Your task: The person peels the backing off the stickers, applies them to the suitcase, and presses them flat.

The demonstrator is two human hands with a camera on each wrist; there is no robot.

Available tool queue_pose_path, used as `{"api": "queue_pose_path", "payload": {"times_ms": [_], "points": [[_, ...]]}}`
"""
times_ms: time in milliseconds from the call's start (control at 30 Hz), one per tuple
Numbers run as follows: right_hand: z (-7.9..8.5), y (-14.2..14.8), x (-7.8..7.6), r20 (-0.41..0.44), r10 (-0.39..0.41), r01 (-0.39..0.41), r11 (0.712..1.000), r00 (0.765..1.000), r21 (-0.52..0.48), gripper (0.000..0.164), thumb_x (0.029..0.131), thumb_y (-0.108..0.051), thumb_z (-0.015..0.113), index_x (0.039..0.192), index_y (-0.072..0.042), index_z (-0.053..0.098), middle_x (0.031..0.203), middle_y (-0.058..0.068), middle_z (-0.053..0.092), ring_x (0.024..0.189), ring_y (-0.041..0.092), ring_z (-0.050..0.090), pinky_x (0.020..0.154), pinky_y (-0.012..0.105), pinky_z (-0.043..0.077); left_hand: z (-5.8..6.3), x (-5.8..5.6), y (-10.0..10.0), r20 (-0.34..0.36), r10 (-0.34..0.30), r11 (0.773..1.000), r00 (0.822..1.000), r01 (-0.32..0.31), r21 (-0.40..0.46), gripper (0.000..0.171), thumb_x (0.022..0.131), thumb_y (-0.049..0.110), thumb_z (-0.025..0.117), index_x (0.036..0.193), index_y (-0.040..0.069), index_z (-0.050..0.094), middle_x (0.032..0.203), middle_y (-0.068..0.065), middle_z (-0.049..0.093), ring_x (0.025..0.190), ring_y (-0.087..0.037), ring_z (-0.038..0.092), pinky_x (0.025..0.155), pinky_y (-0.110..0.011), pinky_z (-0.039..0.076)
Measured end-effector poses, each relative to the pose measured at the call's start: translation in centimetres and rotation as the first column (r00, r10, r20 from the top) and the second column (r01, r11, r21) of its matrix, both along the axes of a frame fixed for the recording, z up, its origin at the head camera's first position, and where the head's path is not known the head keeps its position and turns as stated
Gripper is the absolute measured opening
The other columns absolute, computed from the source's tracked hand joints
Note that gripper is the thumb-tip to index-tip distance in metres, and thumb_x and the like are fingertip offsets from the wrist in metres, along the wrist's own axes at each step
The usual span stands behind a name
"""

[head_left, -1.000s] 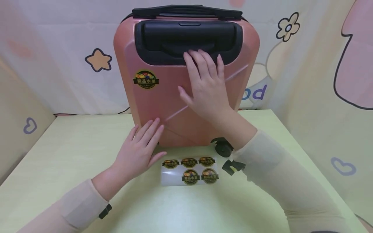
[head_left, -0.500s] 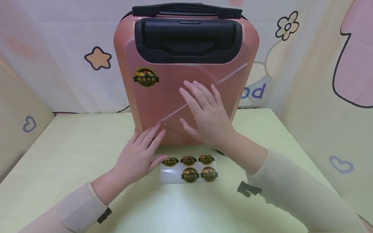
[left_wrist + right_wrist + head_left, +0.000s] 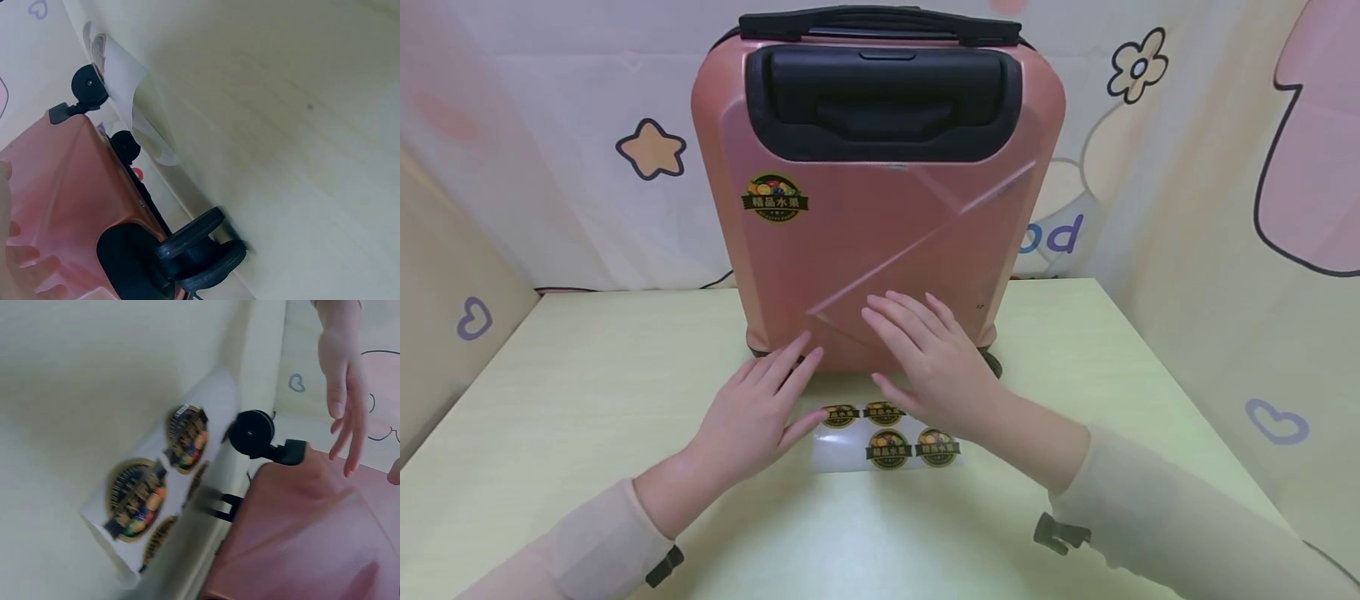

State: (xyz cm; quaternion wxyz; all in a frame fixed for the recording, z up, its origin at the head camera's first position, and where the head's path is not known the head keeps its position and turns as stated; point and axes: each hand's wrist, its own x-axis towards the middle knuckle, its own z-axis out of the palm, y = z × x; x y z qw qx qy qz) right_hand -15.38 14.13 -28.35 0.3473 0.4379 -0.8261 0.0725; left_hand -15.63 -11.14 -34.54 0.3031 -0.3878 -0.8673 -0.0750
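Note:
A pink suitcase with a black recessed handle stands upright on its wheels. A round fruit sticker is on its upper left front. My left hand has its fingers extended at the lower left of the suitcase, fingertips overlapping its lower edge in the head view. My right hand, fingers spread and holding nothing, is in front of the lower right. Below both hands lies a white sheet of fruit stickers, with one bare spot at its front left; the right hand covers part of it.
The light green table carries the suitcase and sheet. Black wheels show under the suitcase in the left wrist view. A patterned cloth wall with a star and flower rises close behind, and similar walls stand at both sides.
My right hand has come down from the handle recess to the suitcase's lower front, above the sticker sheet. The left hand has lowered slightly. Suitcase and sticker keep their places.

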Motion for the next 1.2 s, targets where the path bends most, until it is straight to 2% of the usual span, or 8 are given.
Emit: {"api": "queue_pose_path", "payload": {"times_ms": [200,400,667,800,1033,1200], "points": [[-1.7,0.1,0.3,0.054,-0.01,0.008,0.999,0.999,0.041,0.063,0.081,-0.026,0.069,0.133,0.0,0.045,0.135,0.014,0.047,0.127,0.028,0.04,0.103,0.047,0.032,-0.5,0.4,-0.1,0.062,0.023,1.0,0.998,-0.022,-0.011,0.069,0.09,0.05,0.053,0.138,0.002,0.041,0.143,-0.018,0.037,0.114,-0.032,0.052,0.09,-0.047,0.043],[-2.7,0.1,0.3,0.069,0.008,-0.011,0.999,0.998,0.048,0.061,0.081,-0.025,0.07,0.131,0.002,0.047,0.133,0.014,0.05,0.124,0.027,0.043,0.103,0.039,0.033,-1.0,0.5,-0.2,0.076,0.02,1.0,0.997,-0.019,-0.008,0.068,0.094,0.055,0.041,0.137,0.002,0.042,0.142,-0.018,0.039,0.115,-0.031,0.052,0.089,-0.047,0.044],[-3.4,0.0,0.3,0.066,0.023,-0.025,0.999,0.998,0.03,0.061,0.079,-0.023,0.072,0.129,0.003,0.049,0.129,0.014,0.053,0.121,0.027,0.046,0.102,0.037,0.035,-1.4,0.7,-0.2,0.098,0.024,1.0,0.995,-0.023,-0.012,0.068,0.095,0.055,0.037,0.136,0.002,0.045,0.139,-0.018,0.042,0.116,-0.031,0.052,0.088,-0.046,0.045],[-3.8,0.0,0.3,0.066,0.027,-0.028,0.999,0.997,0.024,0.06,0.079,-0.023,0.071,0.128,0.002,0.05,0.127,0.013,0.054,0.119,0.027,0.048,0.1,0.037,0.037,-1.6,0.8,-0.2,0.113,0.029,1.0,0.993,-0.028,-0.014,0.067,0.095,0.055,0.037,0.135,0.002,0.046,0.138,-0.017,0.044,0.115,-0.031,0.053,0.086,-0.046,0.046],[-4.4,0.0,0.2,0.082,0.016,-0.019,0.999,0.997,0.041,0.058,0.08,-0.025,0.069,0.128,0.001,0.05,0.125,0.011,0.055,0.117,0.026,0.049,0.099,0.036,0.038,-1.9,0.9,0.0,0.135,0.045,0.999,0.99,-0.043,-0.021,0.063,0.092,0.05,0.049,0.133,0.002,0.049,0.135,-0.016,0.047,0.113,-0.031,0.054,0.085,-0.045,0.047],[-4.9,0.0,0.2,0.095,0.009,-0.014,0.998,0.995,0.057,0.059,0.079,-0.025,0.07,0.128,0.001,0.05,0.125,0.011,0.055,0.116,0.025,0.049,0.098,0.036,0.039,-2.2,0.9,0.1,0.155,0.05,0.999,0.987,-0.047,-0.018,0.061,0.093,0.05,0.049,0.132,0.003,0.05,0.134,-0.015,0.049,0.113,-0.03,0.054,0.084,-0.045,0.048]]}}
